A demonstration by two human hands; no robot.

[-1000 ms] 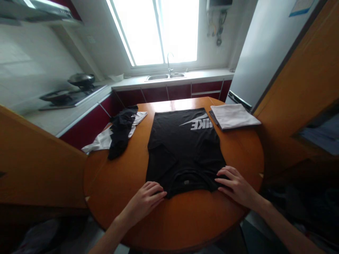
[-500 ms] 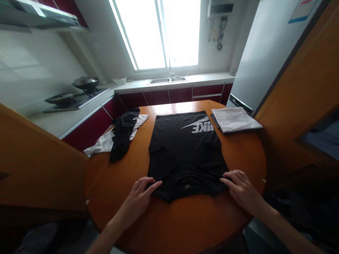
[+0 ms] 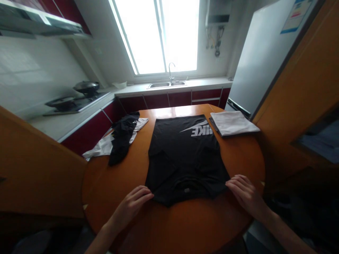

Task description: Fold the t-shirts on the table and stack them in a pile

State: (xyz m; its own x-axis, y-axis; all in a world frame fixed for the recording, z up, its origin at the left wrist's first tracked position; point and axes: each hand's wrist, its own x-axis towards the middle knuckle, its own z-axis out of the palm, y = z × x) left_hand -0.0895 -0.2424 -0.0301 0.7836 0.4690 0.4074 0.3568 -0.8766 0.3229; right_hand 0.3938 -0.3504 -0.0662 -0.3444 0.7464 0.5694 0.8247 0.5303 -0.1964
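A black T-shirt (image 3: 182, 151) with a white printed logo lies spread on the round wooden table (image 3: 190, 225). Its collar faces me, and its sleeves are folded inward over the body. At the shirt's near left corner, the fingers of my left hand (image 3: 136, 201) are pinched on the edge of the fabric. My right hand (image 3: 245, 194) pinches the opposite edge, at the near right corner. Both hands rest low, close to the tabletop.
Crumpled black clothing (image 3: 122, 141) and white clothing (image 3: 102, 145) lie at the table's left side. A folded white garment (image 3: 234, 123) sits on a darker one at the back right. Beyond are a counter with a sink (image 3: 166, 84), a stove (image 3: 79, 102) and a fridge (image 3: 254, 60).
Both hands have moved slightly outward, and their fingers have closed on the shirt's near corners. The shirt's near edges look pulled a little wider. The camera view has tilted slightly up.
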